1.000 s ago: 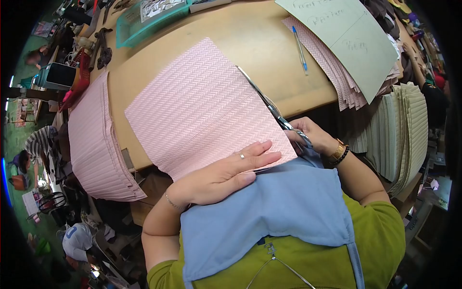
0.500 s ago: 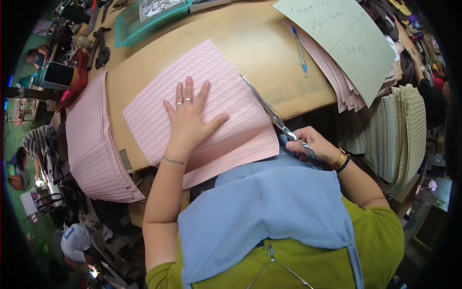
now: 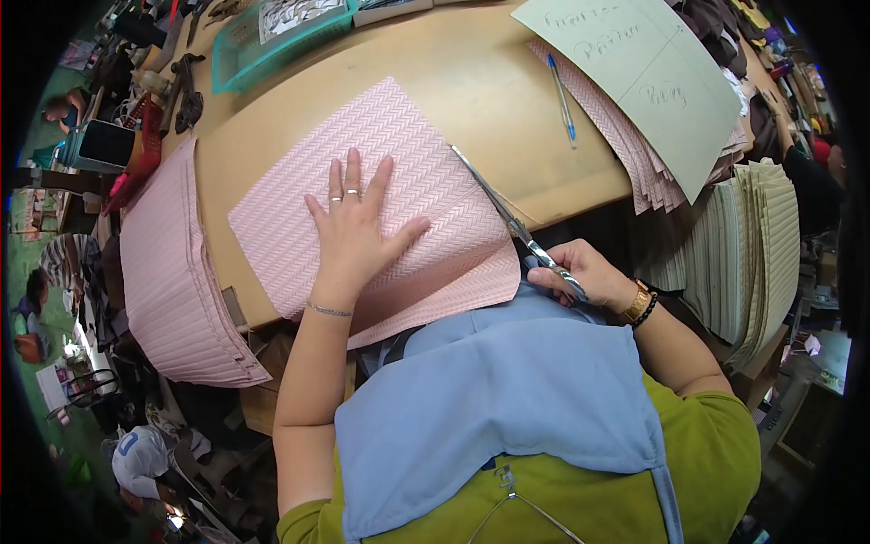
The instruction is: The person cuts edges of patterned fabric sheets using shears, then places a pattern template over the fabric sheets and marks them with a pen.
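Note:
A pink sheet with a woven zigzag texture (image 3: 399, 127) lies on the table, its near part bending down over the edge toward my lap. Flat on the sheet rests my left hand (image 3: 353, 238), fingers spread, rings on two of them. My right hand (image 3: 582, 272) is closed around the handles of metal scissors (image 3: 509, 218). The scissor blades run along the right edge of the sheet, tips pointing away from me; they look nearly closed. A faint line crosses the sheet between my left thumb and the blades.
Pink sheets (image 3: 168, 281) hang stacked over the left table edge. At right lie a marked grey-green card (image 3: 643, 95), more pink sheets (image 3: 605, 109) and a blue pen (image 3: 563, 104). Pale layered sheets (image 3: 743, 263) hang below. A teal basket (image 3: 237, 65) stands at the back; people work at far left.
The view has shifted slightly. The scissors and my right hand have barely moved, and my left hand stays flat on the pink sheet.

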The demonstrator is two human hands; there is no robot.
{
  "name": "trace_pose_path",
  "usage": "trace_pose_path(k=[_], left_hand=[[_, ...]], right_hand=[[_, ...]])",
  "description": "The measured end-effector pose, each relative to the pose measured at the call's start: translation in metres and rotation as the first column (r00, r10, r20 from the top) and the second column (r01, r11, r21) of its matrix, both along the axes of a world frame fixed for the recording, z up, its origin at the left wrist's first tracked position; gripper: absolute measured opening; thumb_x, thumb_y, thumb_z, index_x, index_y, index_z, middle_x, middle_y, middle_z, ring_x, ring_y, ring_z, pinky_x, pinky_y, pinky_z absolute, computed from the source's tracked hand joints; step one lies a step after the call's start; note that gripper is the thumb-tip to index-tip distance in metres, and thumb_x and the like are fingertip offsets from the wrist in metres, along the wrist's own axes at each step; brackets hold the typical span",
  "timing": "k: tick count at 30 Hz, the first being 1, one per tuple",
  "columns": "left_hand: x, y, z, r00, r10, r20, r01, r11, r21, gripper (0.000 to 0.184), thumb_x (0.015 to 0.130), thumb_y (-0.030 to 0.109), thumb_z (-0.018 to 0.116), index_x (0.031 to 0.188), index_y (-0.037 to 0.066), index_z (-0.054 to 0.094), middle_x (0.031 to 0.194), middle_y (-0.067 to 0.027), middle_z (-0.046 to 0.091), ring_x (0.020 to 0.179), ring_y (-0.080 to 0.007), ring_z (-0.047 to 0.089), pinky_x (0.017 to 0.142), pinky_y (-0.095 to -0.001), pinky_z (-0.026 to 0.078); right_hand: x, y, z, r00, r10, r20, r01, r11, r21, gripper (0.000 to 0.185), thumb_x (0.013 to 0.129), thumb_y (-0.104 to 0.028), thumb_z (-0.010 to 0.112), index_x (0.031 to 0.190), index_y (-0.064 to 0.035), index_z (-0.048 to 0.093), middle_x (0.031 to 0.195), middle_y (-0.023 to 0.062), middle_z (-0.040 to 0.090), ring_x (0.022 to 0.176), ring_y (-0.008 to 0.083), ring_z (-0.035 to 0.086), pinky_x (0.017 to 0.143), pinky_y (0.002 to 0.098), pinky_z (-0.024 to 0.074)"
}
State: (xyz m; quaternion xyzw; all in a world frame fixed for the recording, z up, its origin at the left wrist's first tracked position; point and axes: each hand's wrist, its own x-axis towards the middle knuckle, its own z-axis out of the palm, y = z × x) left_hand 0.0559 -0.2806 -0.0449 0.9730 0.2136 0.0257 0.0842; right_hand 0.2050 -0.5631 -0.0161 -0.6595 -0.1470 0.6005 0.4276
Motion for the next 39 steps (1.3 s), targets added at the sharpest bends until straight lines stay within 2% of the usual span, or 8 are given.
trace_pose_path(k=[24, 30, 33, 39], left_hand=[[-0.004, -0.007, 0.004, 1.0, 0.0, 0.012, 0.0, 1.0, -0.025, 0.096, 0.071, 0.073, 0.063, 0.149, 0.023, 0.036, 0.158, -0.0184, 0.021, 0.146, -0.0409, 0.016, 0.104, -0.076, 0.011], [-0.004, -0.008, 0.005, 1.0, 0.008, 0.006, -0.008, 0.999, -0.04, 0.095, 0.072, 0.072, 0.064, 0.149, 0.023, 0.037, 0.158, -0.0183, 0.021, 0.146, -0.0413, 0.016, 0.103, -0.0766, 0.013], [-0.004, -0.007, 0.004, 0.999, -0.006, 0.05, 0.008, 0.999, -0.035, 0.093, 0.071, 0.072, 0.064, 0.146, 0.022, 0.042, 0.156, -0.0213, 0.024, 0.144, -0.0433, 0.018, 0.102, -0.0777, 0.014], [-0.008, -0.011, 0.006, 1.0, -0.004, 0.03, 0.006, 0.999, -0.053, 0.086, 0.076, 0.068, 0.063, 0.146, 0.023, 0.041, 0.157, -0.0183, 0.023, 0.145, -0.041, 0.017, 0.103, -0.076, 0.014]], right_hand=[[-0.001, 0.019, 0.005, 0.999, -0.04, 0.016, 0.04, 0.999, -0.032, 0.034, 0.089, -0.033, 0.072, 0.072, -0.0064, 0.061, 0.059, -0.0045, 0.052, 0.047, 0.002, 0.048, 0.044, 0.0184, 0.0391], [0.0, 0.02, 0.008, 0.999, -0.002, 0.039, 0.004, 0.998, -0.067, 0.034, 0.09, -0.032, 0.071, 0.072, -0.0054, 0.061, 0.059, -0.0045, 0.053, 0.047, 0.0026, 0.048, 0.044, 0.0189, 0.0396], [0.002, 0.025, 0.009, 0.999, -0.007, 0.037, 0.008, 0.999, -0.049, 0.034, 0.09, -0.033, 0.071, 0.072, -0.0054, 0.061, 0.059, -0.0044, 0.053, 0.047, 0.0028, 0.049, 0.044, 0.0192, 0.0398], [0.004, 0.033, 0.008, 0.999, -0.028, 0.028, 0.03, 0.998, -0.059, 0.033, 0.089, -0.033, 0.072, 0.072, -0.006, 0.062, 0.059, -0.0038, 0.054, 0.047, 0.0032, 0.05, 0.044, 0.0191, 0.0399]])
